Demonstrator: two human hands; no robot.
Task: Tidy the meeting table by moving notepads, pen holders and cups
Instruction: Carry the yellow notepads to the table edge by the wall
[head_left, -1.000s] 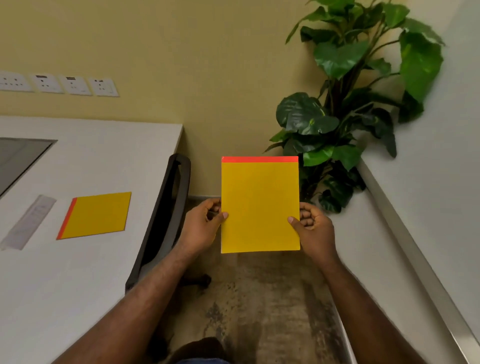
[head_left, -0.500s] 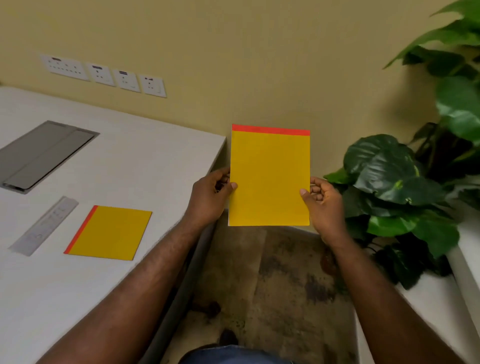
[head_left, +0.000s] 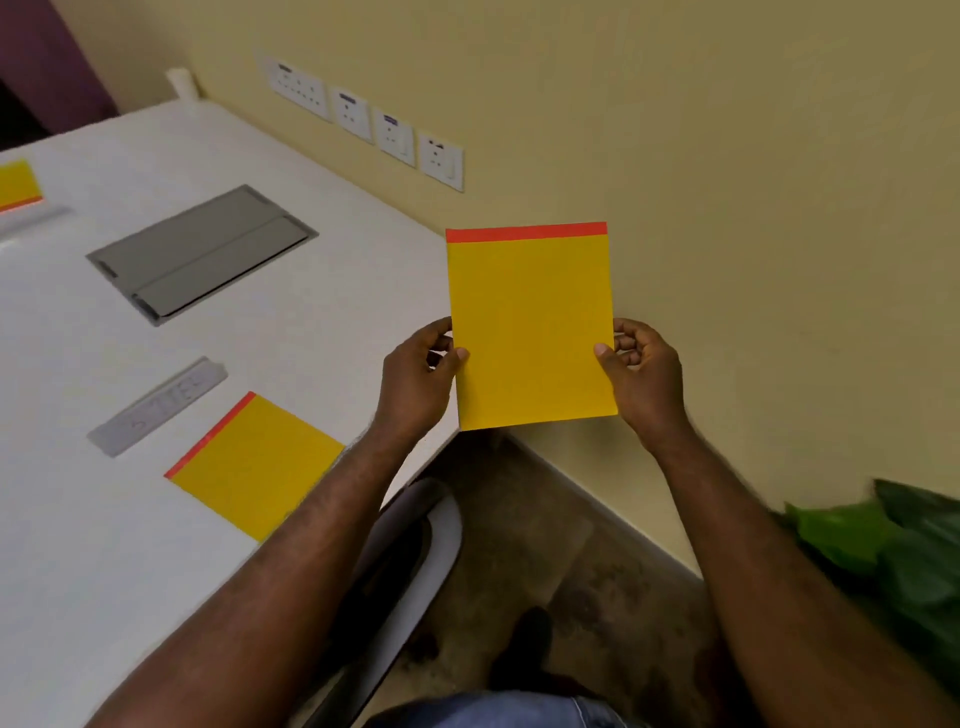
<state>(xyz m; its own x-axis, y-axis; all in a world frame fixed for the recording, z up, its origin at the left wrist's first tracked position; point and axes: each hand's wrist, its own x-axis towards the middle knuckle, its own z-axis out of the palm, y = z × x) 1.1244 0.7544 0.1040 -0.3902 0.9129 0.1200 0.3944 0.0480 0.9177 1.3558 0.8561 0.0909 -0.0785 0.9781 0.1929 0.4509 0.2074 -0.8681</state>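
Observation:
I hold a yellow notepad with a red top strip upright in the air, just past the white meeting table's right corner. My left hand pinches its left edge and my right hand pinches its right edge. A second yellow notepad lies flat on the table near the edge, partly under my left forearm. A third yellow notepad shows at the far left edge of the view.
A grey name plate lies beside the second notepad. A grey cable hatch is set into the tabletop. Wall sockets line the beige wall. A chair stands below the table edge; a green plant is at right.
My view has swung left: the table with its hatch and a third notepad came into sight, the plant slid to the lower right. Both hands keep their hold on the notepad.

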